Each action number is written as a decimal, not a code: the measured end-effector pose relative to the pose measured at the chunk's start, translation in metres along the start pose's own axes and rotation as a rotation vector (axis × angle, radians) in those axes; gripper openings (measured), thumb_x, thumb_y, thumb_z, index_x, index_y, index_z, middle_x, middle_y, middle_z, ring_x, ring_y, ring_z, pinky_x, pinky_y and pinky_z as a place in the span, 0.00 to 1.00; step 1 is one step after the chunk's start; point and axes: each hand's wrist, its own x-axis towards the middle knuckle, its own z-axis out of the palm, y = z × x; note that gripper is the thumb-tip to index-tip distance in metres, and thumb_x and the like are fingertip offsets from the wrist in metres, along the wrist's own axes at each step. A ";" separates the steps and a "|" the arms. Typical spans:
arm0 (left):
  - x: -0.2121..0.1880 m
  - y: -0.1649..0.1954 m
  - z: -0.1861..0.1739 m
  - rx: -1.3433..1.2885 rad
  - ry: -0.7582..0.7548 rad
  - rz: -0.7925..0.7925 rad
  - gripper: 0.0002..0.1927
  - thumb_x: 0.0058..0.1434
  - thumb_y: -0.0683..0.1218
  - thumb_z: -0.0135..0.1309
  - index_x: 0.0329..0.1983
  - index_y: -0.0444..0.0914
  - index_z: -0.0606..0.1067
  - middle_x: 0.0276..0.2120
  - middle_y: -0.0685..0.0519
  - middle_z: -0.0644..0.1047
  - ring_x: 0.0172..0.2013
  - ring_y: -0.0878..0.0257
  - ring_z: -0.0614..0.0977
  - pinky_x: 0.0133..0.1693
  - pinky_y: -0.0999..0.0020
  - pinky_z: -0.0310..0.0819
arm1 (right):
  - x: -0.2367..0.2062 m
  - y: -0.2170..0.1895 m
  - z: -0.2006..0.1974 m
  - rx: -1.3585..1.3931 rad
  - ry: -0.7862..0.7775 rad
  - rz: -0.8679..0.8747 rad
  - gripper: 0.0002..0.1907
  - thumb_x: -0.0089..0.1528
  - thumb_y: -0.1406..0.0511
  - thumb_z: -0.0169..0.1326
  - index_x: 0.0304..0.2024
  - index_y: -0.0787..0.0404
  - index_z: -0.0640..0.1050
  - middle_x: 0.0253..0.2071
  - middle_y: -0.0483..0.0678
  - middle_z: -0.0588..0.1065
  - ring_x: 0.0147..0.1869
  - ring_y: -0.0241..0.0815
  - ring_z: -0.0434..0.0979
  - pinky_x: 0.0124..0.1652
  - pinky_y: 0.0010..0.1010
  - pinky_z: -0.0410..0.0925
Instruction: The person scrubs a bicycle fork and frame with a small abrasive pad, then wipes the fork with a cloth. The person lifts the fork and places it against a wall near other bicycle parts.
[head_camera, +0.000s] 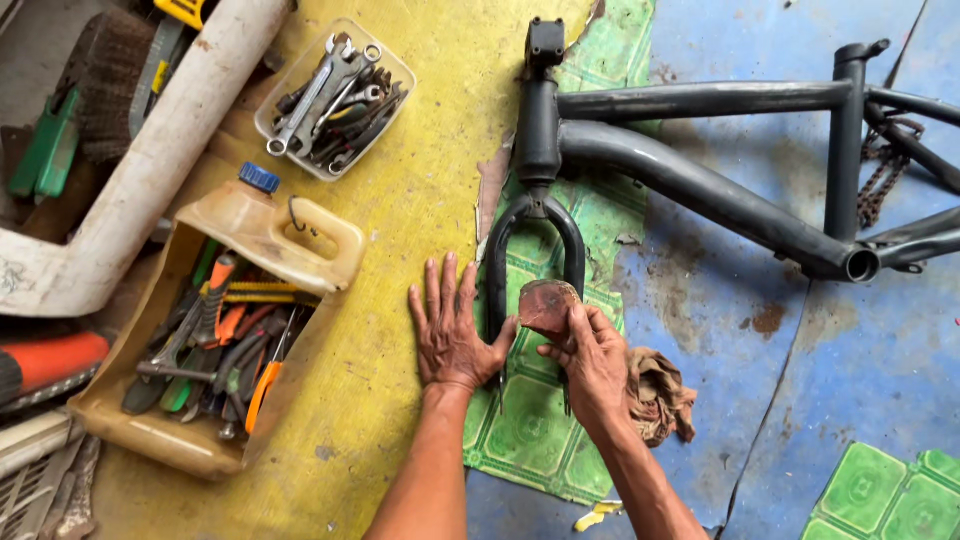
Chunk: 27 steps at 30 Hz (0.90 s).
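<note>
The left hand (447, 330) lies flat and spread beside the bicycle frame's fork (535, 255), steadying it, while the right hand (590, 362) pinches a worn brown sanding sheet (546, 305) against the fork's leg, still dull, rag (658, 395) just right.

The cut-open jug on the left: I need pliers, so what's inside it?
Inside the cut-open jug lie mixed hand tools: pliers and screwdrivers with orange, green and yellow handles. Those underneath the pile are covered.
</note>
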 end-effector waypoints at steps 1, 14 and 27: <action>0.001 0.001 -0.001 -0.004 -0.001 0.001 0.48 0.57 0.69 0.54 0.73 0.38 0.60 0.75 0.43 0.54 0.76 0.45 0.48 0.71 0.39 0.34 | 0.002 0.000 0.003 0.006 0.005 -0.012 0.14 0.70 0.58 0.48 0.45 0.62 0.74 0.40 0.47 0.79 0.42 0.38 0.81 0.39 0.32 0.75; 0.002 -0.004 0.006 0.036 -0.075 -0.036 0.47 0.55 0.66 0.53 0.74 0.42 0.57 0.76 0.47 0.52 0.76 0.47 0.46 0.71 0.40 0.31 | 0.025 0.031 0.067 -0.813 0.144 -0.647 0.18 0.64 0.70 0.58 0.57 0.64 0.78 0.58 0.56 0.79 0.63 0.47 0.80 0.58 0.34 0.73; 0.002 -0.012 0.017 0.095 -0.086 -0.023 0.47 0.56 0.65 0.52 0.74 0.40 0.58 0.77 0.47 0.50 0.76 0.47 0.45 0.71 0.41 0.31 | 0.029 0.031 0.065 -1.230 -0.094 -0.816 0.24 0.60 0.77 0.51 0.60 0.67 0.75 0.66 0.64 0.71 0.71 0.60 0.70 0.63 0.46 0.64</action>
